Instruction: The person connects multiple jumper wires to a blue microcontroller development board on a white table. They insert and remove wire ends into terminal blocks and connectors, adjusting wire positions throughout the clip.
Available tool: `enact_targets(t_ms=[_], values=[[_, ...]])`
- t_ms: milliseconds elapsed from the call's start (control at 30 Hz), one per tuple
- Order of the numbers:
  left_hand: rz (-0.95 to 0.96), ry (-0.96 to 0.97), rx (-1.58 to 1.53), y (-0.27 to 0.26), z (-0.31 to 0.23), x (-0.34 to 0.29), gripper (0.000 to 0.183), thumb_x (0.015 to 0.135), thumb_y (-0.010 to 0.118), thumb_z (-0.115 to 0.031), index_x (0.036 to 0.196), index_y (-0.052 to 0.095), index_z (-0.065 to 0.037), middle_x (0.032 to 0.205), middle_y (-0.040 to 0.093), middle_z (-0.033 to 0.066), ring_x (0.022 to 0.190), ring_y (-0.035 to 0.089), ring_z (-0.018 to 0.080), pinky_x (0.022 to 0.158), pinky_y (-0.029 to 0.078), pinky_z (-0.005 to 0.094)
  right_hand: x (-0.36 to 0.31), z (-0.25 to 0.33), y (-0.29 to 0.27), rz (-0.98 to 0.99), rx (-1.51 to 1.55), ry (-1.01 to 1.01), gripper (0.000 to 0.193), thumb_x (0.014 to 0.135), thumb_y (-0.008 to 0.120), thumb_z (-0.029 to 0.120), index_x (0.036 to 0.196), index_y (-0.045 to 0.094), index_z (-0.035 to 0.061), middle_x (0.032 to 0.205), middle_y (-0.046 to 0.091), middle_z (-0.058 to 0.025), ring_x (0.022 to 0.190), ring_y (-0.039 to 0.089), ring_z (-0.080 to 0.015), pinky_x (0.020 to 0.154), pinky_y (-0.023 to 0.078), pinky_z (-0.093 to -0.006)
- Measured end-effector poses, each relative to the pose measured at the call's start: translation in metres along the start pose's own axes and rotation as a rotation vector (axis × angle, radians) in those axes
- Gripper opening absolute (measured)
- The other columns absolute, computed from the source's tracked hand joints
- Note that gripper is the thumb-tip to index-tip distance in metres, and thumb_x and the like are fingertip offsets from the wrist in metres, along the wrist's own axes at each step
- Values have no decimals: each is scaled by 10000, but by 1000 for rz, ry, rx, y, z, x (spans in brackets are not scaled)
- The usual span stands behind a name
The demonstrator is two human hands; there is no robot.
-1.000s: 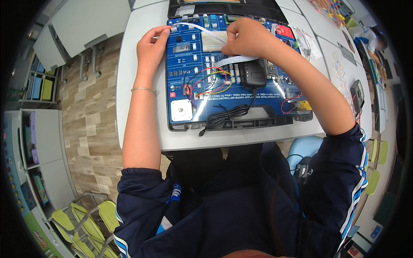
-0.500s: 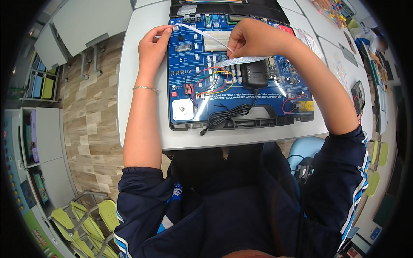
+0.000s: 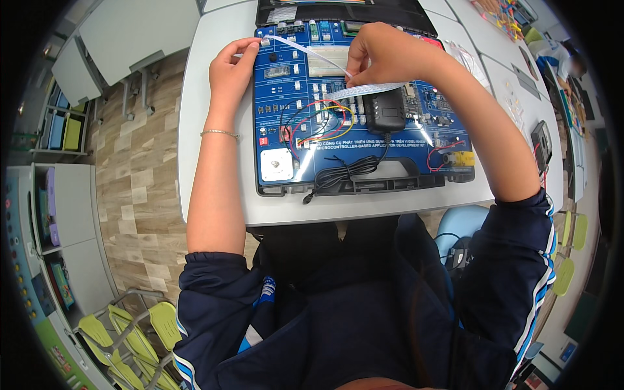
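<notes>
White table [image 3: 198,97]: the blue kit board [image 3: 406,153] is supported here in its open black case.
Right hand [image 3: 389,57]: poised above the board; the ribbon cable [image 3: 305,49] is pinched between thumb and fingers.
Left hand [image 3: 233,64]: set at the board's upper left corner; the cable's end is held at the fingertips.
Power adapter [image 3: 386,117]: rested on the board, just below the right hand; its upper edge is overlapped by a white ribbon run [image 3: 364,92].
Ribbon cable, location: spanned between both hands, above the board's upper left part and the breadboard [image 3: 327,63].
Ribbon cable, handling: judged light, easily bent across its flat face, stiffer edgewise; sharp creases should be avoided.
Cable end [image 3: 265,41]: judged the most fragile part; best gripped by its housing, not pulled by the ribbon. Whether it is seated cannot be told.
</notes>
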State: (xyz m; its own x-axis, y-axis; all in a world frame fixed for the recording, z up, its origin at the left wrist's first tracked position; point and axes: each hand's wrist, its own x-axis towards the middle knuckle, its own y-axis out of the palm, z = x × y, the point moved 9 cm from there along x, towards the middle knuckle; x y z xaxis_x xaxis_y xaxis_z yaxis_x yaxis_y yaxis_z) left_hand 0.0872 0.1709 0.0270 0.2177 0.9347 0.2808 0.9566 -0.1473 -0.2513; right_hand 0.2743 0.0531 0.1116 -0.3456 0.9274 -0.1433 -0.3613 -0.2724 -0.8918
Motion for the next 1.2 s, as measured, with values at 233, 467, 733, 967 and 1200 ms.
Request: enact_targets(t_ms=[233,467,733,967,1200], values=[[1,-5,-1,0,-1,0,213,897,663,-249,1040,744,-114,893,681,-26,671,544,58,603,451,205,-1,-7,5,-4,28,33,122,746,799,88,786,740,-11,740,717,-108,670,680,-141,643,537,-271],[6,-28,-26,0,1,-1,207,898,668,-251,1039,745,-121,884,679,-25,674,545,60,605,456,207,5,-12,5,51,38,185,145,726,823,104,768,735,-4,728,713,-104,663,672,-153,636,528,-284],[-6,-32,25,-1,-4,-5,203,897,665,-248,1036,746,-124,865,673,-28,665,532,61,595,449,209,-2,7,-1,-31,-211,263,148,697,831,121,759,738,23,739,708,-130,707,687,-207,680,534,-318],[-4,-13,-9,1,-3,0,198,900,668,-240,1032,746,-115,882,687,-24,676,537,60,608,454,213,0,-25,10,43,78,188,183,755,813,189,852,756,45,810,727,-65,781,679,-123,702,528,-299],[5,-38,-30,-1,0,-1,198,910,671,-242,1038,741,-108,895,698,-20,706,544,67,635,457,210,-87,-81,-104,-587,203,72,271,904,697,252,1069,711,37,947,710,-15,920,626,-83,847,490,-247]])
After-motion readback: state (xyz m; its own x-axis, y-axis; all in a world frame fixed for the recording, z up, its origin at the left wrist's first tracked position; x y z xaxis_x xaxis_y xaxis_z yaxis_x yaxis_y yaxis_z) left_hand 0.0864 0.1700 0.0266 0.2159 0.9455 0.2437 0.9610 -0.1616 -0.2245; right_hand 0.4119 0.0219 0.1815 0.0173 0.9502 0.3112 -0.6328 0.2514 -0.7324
